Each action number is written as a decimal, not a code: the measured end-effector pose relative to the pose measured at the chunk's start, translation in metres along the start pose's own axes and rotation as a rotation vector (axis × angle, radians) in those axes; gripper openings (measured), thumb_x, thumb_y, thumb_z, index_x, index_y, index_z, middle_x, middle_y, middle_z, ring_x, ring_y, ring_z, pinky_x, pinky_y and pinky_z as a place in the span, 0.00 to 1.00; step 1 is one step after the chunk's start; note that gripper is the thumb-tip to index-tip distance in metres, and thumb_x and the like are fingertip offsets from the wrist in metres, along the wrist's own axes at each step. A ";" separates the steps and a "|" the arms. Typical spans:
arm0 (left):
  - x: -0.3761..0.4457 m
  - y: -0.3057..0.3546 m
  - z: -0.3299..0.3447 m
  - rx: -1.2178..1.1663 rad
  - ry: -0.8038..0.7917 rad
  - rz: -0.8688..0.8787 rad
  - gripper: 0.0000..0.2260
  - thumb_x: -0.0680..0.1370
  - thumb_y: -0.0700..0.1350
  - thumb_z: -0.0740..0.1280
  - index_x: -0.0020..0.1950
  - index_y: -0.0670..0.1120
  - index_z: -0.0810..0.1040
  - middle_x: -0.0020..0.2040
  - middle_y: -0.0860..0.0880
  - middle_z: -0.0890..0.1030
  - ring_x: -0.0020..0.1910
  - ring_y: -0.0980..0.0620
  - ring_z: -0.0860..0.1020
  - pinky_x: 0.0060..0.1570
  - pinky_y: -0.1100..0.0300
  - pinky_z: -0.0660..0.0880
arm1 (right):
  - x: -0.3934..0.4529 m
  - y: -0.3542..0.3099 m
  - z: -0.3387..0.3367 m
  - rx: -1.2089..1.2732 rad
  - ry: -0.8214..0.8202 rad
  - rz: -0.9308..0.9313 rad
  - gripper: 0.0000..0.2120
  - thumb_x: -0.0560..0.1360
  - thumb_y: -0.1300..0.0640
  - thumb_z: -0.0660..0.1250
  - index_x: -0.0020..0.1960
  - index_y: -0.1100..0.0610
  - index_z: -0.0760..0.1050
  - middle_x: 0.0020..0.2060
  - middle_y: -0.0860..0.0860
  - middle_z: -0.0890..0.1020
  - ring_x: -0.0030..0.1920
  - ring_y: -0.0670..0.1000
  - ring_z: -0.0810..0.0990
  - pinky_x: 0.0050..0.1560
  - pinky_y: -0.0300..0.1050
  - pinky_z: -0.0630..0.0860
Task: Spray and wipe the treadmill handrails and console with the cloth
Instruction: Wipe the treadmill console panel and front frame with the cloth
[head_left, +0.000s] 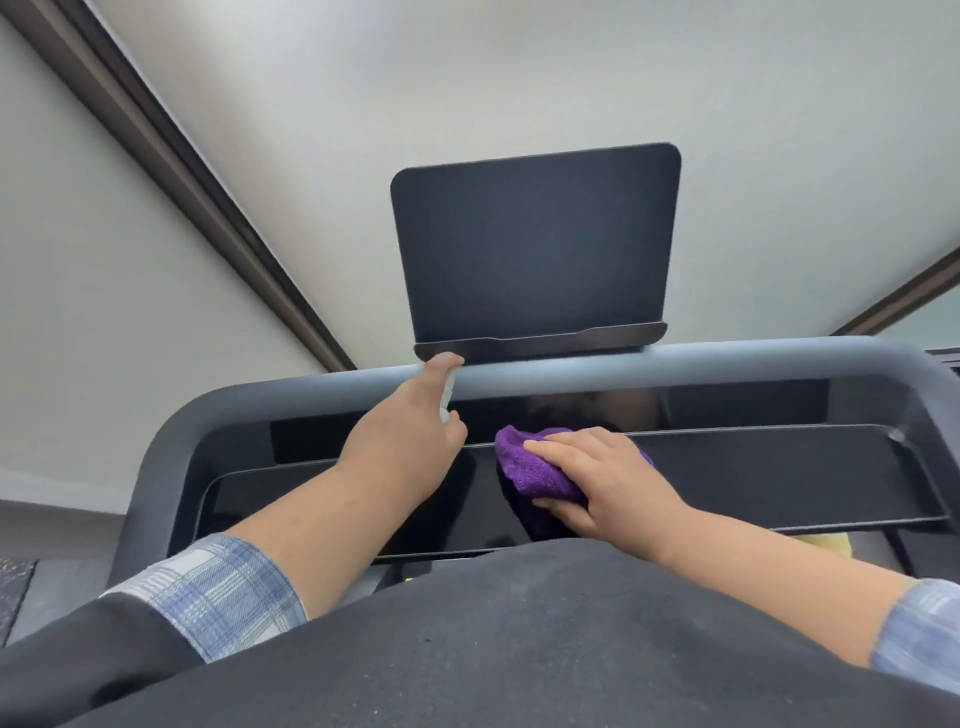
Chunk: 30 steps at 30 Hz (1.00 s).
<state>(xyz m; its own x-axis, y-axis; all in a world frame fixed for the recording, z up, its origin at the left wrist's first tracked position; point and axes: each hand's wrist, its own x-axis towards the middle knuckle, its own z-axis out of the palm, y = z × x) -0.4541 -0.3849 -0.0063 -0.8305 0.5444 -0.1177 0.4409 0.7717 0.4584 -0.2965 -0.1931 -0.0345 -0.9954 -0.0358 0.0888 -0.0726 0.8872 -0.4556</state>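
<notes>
The right hand (597, 480) presses a purple cloth (535, 470) flat against the glossy black console (753, 467), its grip curled over the cloth with the thumb tucked beneath the fold. The left hand (410, 434) reaches toward the grey handrail (649, 366), its grip closed around a small pale bottle (448, 397), mostly hidden by the fingers. A dark screen (535, 249) stands upright behind the handrail. Plaid sleeves (223, 587) cover both forearms.
</notes>
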 end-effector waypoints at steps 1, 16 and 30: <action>0.005 0.013 0.005 -0.026 -0.009 0.051 0.27 0.80 0.48 0.63 0.75 0.64 0.56 0.62 0.55 0.78 0.53 0.51 0.80 0.46 0.58 0.73 | -0.007 0.004 -0.005 0.002 0.032 -0.010 0.27 0.75 0.40 0.64 0.67 0.55 0.78 0.59 0.52 0.83 0.55 0.58 0.82 0.56 0.56 0.78; 0.067 0.217 0.102 0.138 -0.269 0.371 0.24 0.77 0.45 0.61 0.70 0.61 0.59 0.44 0.51 0.73 0.42 0.45 0.75 0.41 0.53 0.73 | -0.122 0.102 -0.062 0.059 0.206 0.180 0.27 0.72 0.48 0.74 0.66 0.60 0.78 0.59 0.57 0.83 0.56 0.62 0.82 0.54 0.62 0.78; 0.023 0.195 0.096 -0.024 -0.075 0.181 0.27 0.79 0.49 0.64 0.72 0.66 0.57 0.60 0.55 0.80 0.42 0.54 0.72 0.45 0.59 0.67 | -0.101 0.146 -0.095 0.334 0.552 0.395 0.26 0.79 0.45 0.61 0.74 0.54 0.69 0.70 0.47 0.72 0.70 0.50 0.67 0.73 0.47 0.60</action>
<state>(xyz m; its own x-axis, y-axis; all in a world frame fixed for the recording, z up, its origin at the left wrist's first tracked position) -0.3547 -0.1896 -0.0044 -0.7106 0.6970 -0.0960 0.5716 0.6514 0.4989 -0.2002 -0.0161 -0.0266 -0.7815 0.5698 0.2542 0.1807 0.5967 -0.7819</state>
